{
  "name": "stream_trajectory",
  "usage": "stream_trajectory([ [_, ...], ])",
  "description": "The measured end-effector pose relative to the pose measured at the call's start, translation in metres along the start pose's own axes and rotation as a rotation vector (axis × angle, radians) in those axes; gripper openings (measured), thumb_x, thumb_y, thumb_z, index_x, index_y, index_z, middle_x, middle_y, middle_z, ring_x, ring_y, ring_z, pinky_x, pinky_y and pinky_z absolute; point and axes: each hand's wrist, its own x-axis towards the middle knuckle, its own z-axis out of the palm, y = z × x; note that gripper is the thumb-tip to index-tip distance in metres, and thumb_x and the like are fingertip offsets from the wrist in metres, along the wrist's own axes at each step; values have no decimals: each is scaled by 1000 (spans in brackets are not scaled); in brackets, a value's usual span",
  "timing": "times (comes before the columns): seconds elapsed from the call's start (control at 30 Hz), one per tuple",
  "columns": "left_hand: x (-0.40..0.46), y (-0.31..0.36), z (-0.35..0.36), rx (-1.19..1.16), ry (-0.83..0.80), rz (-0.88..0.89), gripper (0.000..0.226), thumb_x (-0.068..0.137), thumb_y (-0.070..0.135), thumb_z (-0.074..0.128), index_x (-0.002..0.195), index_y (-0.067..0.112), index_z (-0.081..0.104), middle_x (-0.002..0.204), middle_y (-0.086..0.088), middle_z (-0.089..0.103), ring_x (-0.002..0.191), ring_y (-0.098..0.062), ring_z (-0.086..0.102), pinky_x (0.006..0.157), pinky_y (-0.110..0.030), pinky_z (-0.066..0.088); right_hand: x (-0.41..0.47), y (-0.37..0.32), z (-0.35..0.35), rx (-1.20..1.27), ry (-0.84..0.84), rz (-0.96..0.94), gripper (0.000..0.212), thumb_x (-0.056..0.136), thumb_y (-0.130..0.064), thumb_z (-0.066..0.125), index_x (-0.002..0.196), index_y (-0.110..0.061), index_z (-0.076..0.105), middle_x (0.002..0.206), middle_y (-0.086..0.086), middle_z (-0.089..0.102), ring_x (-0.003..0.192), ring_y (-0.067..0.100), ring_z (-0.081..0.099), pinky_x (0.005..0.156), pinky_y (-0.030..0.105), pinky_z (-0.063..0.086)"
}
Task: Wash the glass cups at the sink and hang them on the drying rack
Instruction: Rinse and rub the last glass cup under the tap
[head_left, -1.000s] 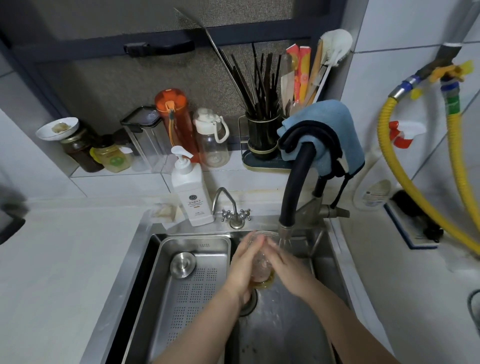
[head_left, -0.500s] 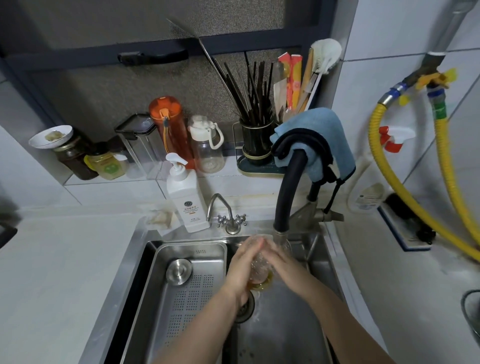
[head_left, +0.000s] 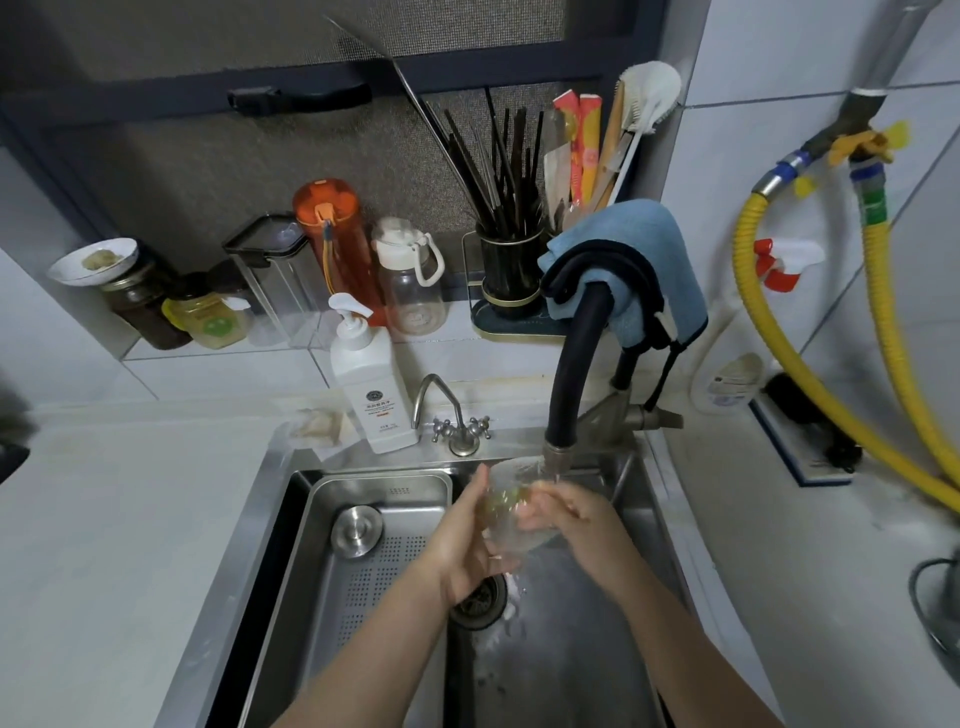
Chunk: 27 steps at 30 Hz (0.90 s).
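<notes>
Both hands are holding one clear glass cup (head_left: 511, 512) over the stainless steel sink (head_left: 291, 467), right under the black curved faucet (head_left: 569, 374). The left hand (head_left: 467, 540) is cupping its side, fingers curled loosely around it; the right hand (head_left: 569, 514) is gripping the other side with bent fingers. A perforated steel tray (head_left: 395, 499) is sitting in the basin's left half. Writing on the white pump bottle (head_left: 371, 379) is too small to read.

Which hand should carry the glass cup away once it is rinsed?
Probably the left hand: it cups the glass cup from the side and below, while the right hand has fingers reaching into its mouth.
</notes>
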Motion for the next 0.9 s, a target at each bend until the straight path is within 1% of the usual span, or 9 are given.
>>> stream_trajectory([
  [0.07,-1,-9,3,-40,-5,54,63,89,69,35,121,24,65,120,-5,69,107,-23,67,96,-41,48,4,-4,1,118,99,53,19,98,-31,49,93,-24,65,86,-7,74,86,17,73,90,46,54],
  [0.23,-7,-23,14,-49,-39,227,57,93,48,45,144,29,32,121,5,67,105,-9,68,76,-27,58,8,-10,9,295,126,141,23,98,-30,50,92,-19,69,90,-3,75,89,14,72,89,39,55],
  [0.37,-2,-13,12,-20,-3,203,61,80,60,55,131,26,49,118,-4,69,102,-19,69,75,-34,57,-1,-7,9,62,-29,6,16,98,-33,48,105,-38,61,96,-20,69,93,-5,64,82,20,49],
  [0.43,0,-9,10,6,-4,180,58,80,61,59,127,29,51,119,-7,68,101,-22,69,80,-37,57,-5,-1,7,-41,-23,-26,13,98,-32,50,95,-38,62,87,-19,71,85,-4,67,82,25,52],
  [0.53,2,-16,15,-48,-45,199,63,84,45,68,139,34,41,120,-6,69,103,-22,69,84,-36,56,-1,1,8,124,88,24,19,97,-36,51,92,-32,68,92,-5,75,88,11,71,89,45,54],
  [0.67,-1,-9,24,-163,1,239,59,81,40,67,136,32,46,106,-1,73,91,-17,72,68,-33,57,-3,-3,8,99,-22,-60,20,99,-29,48,107,-28,67,103,-6,72,98,7,67,94,34,51],
  [0.8,1,-6,21,-107,61,193,41,84,46,64,123,34,56,91,9,74,78,-13,71,62,-30,56,-5,2,-2,-313,-96,-97,78,84,-77,22,99,-16,66,91,2,71,86,13,66,85,42,51],
  [0.83,1,-7,23,-105,66,174,38,85,47,64,120,32,59,90,7,75,81,-14,71,65,-33,58,0,4,-3,-371,-92,-106,79,84,-77,18,101,-17,65,92,2,70,87,15,65,85,42,51],
  [0.9,1,-8,27,-87,67,137,37,86,49,62,117,27,64,101,0,73,89,-17,69,74,-39,59,8,2,0,-326,-107,-67,49,96,-55,28,114,-22,60,105,2,67,98,14,63,93,44,49],
])
